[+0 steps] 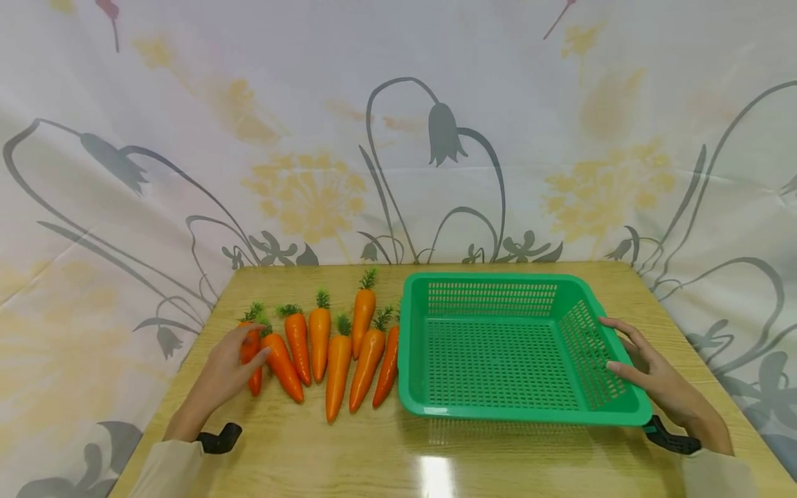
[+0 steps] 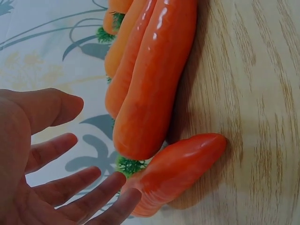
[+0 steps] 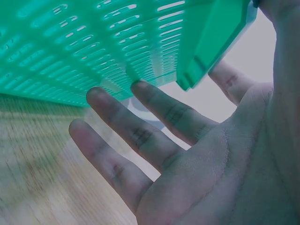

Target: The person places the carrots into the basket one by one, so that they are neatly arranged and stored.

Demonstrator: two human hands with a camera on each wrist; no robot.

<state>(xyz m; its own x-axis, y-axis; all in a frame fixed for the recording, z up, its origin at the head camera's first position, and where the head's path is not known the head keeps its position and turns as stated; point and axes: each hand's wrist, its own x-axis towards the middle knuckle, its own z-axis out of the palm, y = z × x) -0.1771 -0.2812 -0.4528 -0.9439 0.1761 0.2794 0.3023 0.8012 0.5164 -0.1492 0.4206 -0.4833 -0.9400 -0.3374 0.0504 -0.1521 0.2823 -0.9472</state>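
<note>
Several orange plastic carrots (image 1: 339, 353) with green tops lie side by side on the wooden table (image 1: 373, 456), left of a green perforated basket (image 1: 498, 415) that has nothing in it. My left hand (image 1: 245, 353) lies open over the leftmost carrot (image 1: 255, 382). In the left wrist view its fingertips (image 2: 117, 206) touch that carrot (image 2: 187, 164) at its thick end. My right hand (image 1: 644, 366) rests against the basket's right rim. The right wrist view shows its fingers (image 3: 140, 140) straight and spread beside the basket's outer wall (image 3: 93, 42).
A pale cloth (image 1: 398, 138) printed with grey and yellow flowers hangs behind the table and drapes down both sides. A glare spot (image 1: 436, 477) shines on the bare wood at the front. The table's edges run close to both forearms.
</note>
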